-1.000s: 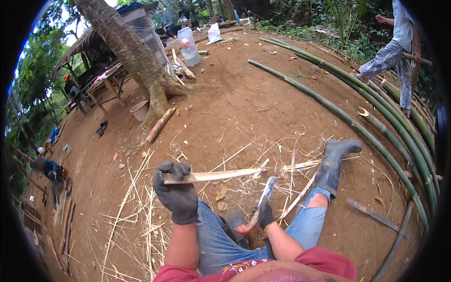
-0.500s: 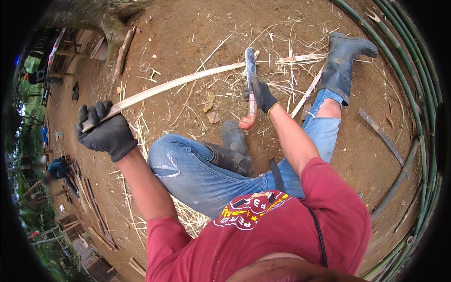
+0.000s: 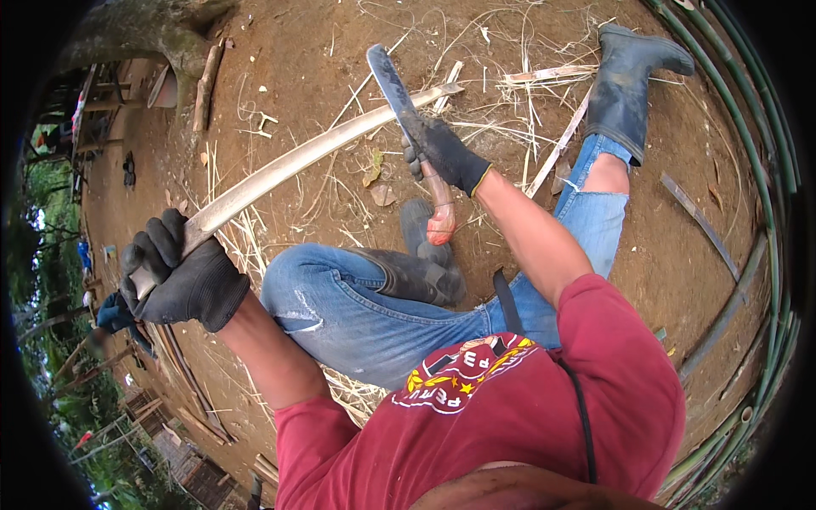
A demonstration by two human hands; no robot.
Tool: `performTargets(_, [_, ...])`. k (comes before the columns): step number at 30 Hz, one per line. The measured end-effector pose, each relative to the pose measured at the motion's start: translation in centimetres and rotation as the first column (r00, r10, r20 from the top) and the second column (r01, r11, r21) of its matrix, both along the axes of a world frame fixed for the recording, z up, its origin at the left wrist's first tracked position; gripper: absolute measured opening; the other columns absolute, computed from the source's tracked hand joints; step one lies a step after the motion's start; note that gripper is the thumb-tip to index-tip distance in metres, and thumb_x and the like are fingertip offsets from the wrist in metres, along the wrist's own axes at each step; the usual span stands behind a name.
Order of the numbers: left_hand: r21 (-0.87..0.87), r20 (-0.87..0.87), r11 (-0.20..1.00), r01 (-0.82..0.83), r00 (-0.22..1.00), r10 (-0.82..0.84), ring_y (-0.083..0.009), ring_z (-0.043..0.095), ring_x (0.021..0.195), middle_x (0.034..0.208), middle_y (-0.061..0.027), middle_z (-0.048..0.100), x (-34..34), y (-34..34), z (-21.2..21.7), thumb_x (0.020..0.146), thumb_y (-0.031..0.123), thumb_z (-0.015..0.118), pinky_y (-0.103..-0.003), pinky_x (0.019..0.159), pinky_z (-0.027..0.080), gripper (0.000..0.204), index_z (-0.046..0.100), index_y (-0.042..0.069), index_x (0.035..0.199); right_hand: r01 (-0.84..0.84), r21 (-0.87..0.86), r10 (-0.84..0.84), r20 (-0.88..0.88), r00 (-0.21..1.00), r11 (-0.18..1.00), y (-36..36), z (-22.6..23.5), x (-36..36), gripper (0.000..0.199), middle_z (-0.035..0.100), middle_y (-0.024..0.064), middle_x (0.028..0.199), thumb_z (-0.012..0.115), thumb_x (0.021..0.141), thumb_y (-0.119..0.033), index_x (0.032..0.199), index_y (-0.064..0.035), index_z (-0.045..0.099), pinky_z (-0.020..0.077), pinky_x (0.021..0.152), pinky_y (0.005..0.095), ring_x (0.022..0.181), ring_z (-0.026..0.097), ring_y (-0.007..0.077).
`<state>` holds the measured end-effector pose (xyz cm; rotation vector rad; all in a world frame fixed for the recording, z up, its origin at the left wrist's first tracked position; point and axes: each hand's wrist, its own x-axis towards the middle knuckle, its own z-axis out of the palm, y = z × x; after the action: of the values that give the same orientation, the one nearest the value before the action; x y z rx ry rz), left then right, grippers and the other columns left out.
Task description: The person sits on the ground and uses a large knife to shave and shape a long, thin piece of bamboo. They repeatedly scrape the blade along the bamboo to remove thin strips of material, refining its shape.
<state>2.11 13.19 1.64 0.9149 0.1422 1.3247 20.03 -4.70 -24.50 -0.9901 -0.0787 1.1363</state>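
Observation:
In a dark glove, my left hand is closed round the near end of a long, pale, slightly curved bamboo strip. The strip slants up and to the right across the ground. My right hand, gloved too, grips a machete where its blade meets the reddish-brown wooden handle. The blade points up and left and crosses the strip near its far end; whether the edge touches it I cannot tell. The handle's rounded butt hangs above my bent leg's boot.
Thin shavings litter the soil around my boots. Green bamboo poles curve along the right, with a flat metal-looking strip beside them. A short log lies near a tree base. Another person is at far left.
My right hand has moved left with the machete, whose blade has swung from nearly upright to leaning left. My left hand has come lower and nearer, and the strip slants more steeply.

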Motion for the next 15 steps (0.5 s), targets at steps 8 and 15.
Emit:
performTargets(8, [0.052,0.027,0.998,0.043,0.999,-0.044,-0.012,0.028,0.043,0.047,0.0001,0.032,0.0,-1.7,0.1,0.081,0.029,0.053,-0.028,0.048,0.022,0.031,0.059,0.006,0.062,0.044,0.042,-0.043,-0.013,0.999,0.998,0.8,4.4,-3.9,0.047,0.055,0.0064,0.062,0.049,0.098,-0.05,0.09,-0.0039,0.049,0.0473,0.04,0.0318,0.043,0.053,0.0146])
performTargets(15, [0.088,0.027,0.993,0.072,0.997,-0.075,-0.0119,0.027,0.045,0.049,0.0009,0.032,0.2,-2.0,-0.4,0.082,0.032,0.053,-0.028,0.05,0.024,0.032,0.063,0.007,0.064,0.168,-0.059,-0.171,-0.05,0.984,0.984,-0.3,-1.0,0.0,0.042,0.055,0.0036,0.067,0.056,0.096,-0.048,0.09,-0.007,0.052,0.05,0.047,0.0325,0.05,0.055,0.015])
